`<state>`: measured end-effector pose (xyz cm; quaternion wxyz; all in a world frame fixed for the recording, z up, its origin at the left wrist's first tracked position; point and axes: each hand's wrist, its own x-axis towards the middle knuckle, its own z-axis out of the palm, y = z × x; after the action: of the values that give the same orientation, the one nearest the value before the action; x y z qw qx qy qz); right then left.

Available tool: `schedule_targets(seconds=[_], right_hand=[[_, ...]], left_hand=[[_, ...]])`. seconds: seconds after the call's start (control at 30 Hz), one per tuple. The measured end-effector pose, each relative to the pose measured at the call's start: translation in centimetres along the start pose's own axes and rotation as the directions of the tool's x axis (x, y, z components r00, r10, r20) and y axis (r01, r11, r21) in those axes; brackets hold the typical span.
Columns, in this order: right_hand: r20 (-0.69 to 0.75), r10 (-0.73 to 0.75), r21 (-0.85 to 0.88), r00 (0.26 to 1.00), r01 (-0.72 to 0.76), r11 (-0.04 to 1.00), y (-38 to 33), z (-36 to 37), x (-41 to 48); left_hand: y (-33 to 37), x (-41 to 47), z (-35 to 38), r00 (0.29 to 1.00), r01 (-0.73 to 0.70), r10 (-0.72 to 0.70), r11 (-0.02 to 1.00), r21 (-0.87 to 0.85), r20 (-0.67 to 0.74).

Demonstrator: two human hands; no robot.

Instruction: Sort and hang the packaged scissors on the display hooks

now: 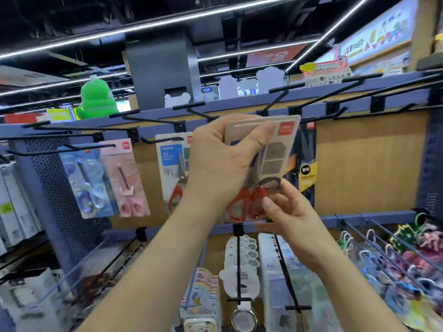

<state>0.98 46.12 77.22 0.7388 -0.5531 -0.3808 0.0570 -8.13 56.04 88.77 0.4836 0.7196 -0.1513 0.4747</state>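
A carded pack of red-handled scissors (275,154) is raised in front of the upper row of black display hooks (275,104). My left hand (215,164) grips the card's upper left part, thumb across its front. My right hand (285,207) pinches the pack at the red handles near its bottom. Hanging behind on the hooks are a blue scissors pack (86,183), a pink scissors pack (124,176), another red-handled scissors pack (172,168) and a black scissors pack (306,159), partly hidden by the held card.
Several upper hooks (359,92) to the right stand bare before a wooden back panel (364,164). The lower rail carries hooks with white shaped items (242,259) and colourful packets (395,259). A perforated grey panel (55,188) stands left; a green plush toy (96,99) sits on top.
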Motion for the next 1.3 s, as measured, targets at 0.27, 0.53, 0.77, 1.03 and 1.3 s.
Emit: schedule_targets(seconds=[0.27,0.53,0.77,1.03,1.3], right_hand=[[-0.106,0.029,-0.033,0.994,-0.033,0.999,-1.3,-2.1,-1.1],[-0.169,0.151,-0.103,0.974,-0.17,0.98,-1.0,-3.8,-2.1],[-0.272,0.13,-0.207,0.954,-0.19,0.96,-0.5,-4.1,0.6],[-0.247,0.083,-0.517,0.966,-0.203,0.831,0.2,-8.5,-0.3],[-0.168,0.11,-0.607,0.98,-0.19,0.772,-0.6,-12.3,-4.2]], left_hand=[[-1.1,2.8,3.9,0.987,0.157,-0.157,0.988,-0.01,-0.03],[-3.8,3.1,4.2,0.923,0.383,-0.385,0.919,-0.092,-0.001],[-9.1,-1.7,3.7,0.948,0.316,-0.317,0.927,0.202,-0.029],[-14.0,1.1,5.3,0.938,0.345,-0.319,0.847,0.405,-0.133],[-14.6,-0.5,6.0,0.904,0.399,-0.418,0.757,0.518,-0.085]])
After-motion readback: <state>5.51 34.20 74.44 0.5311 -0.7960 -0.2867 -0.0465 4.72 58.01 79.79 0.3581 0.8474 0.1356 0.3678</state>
